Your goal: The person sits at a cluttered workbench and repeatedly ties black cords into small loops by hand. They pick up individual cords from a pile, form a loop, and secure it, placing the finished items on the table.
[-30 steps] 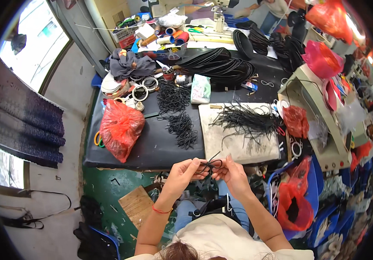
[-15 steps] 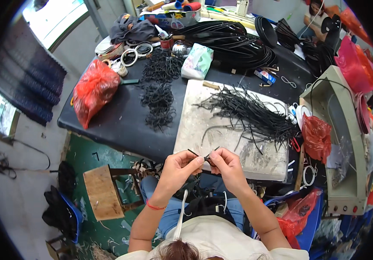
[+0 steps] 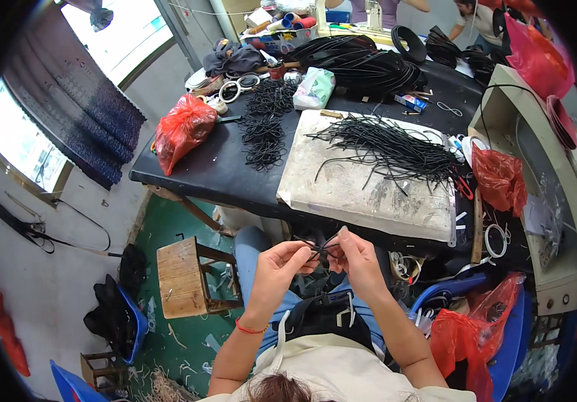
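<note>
In front of the pale board's near edge, a thin black cord is stretched between my two hands, crossing over itself in the middle. My left hand pinches one side of it between thumb and fingers. On the other side my right hand grips it, its index finger pointing up along the cord's end. Whether the crossing is a tight knot is too small to tell. Beyond them, a heap of loose black cords lies across the board. Left of the board is a row of tangled black cord pieces.
On the black table sit a red plastic bag, a tissue pack and coils of black strip. A beige machine cabinet stands at the right. A wooden stool and blue tubs flank me. Other people are at the back.
The view has shifted, and my hands now appear off the board's near edge instead of overlapping it. The cord's ends now cross in a wider X between my fingers. Another person shows at the back.
</note>
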A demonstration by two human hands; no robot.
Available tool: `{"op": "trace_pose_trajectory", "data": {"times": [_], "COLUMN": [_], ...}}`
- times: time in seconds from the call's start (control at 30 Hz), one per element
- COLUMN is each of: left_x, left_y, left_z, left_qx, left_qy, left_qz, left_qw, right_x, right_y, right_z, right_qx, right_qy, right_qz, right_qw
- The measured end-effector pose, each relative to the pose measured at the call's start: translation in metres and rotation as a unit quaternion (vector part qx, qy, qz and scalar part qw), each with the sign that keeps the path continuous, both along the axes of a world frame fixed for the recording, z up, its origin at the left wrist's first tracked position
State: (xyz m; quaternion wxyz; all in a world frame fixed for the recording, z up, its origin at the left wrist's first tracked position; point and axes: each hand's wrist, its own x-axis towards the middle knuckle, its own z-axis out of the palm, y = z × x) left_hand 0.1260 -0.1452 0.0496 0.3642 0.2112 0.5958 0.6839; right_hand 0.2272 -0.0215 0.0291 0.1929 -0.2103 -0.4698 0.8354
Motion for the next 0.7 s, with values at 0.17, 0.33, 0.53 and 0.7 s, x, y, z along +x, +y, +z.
{"op": "trace_pose_trajectory", "data": {"times": [0.17,0.33,0.53,0.7], "left_x": [-0.004,-0.016,-0.049,-0.06], "left_y": [0.002,0.02,0.044,0.061], "left_z": [-0.005,-0.009,-0.033,-0.024], "left_qx": [0.004,-0.002,-0.027,-0.067], "left_qy": [-0.004,-0.032,-0.07,-0.055], "left_qz": [-0.01,-0.043,-0.093,-0.123], "left_qw": [1.0,0.999,0.993,0.989], "right_x": [0.002,-0.006,-0.03,-0.045], "right_y": [0.002,0.01,0.027,0.042], "right_z": [-0.002,-0.02,-0.023,-0.034], "right_qx": [-0.02,0.081,-0.113,0.039], "right_qy": [0.0,-0.055,-0.056,-0.073], "right_qz": [-0.004,-0.009,-0.044,-0.055], "right_qw": [1.0,0.995,0.991,0.995]}}
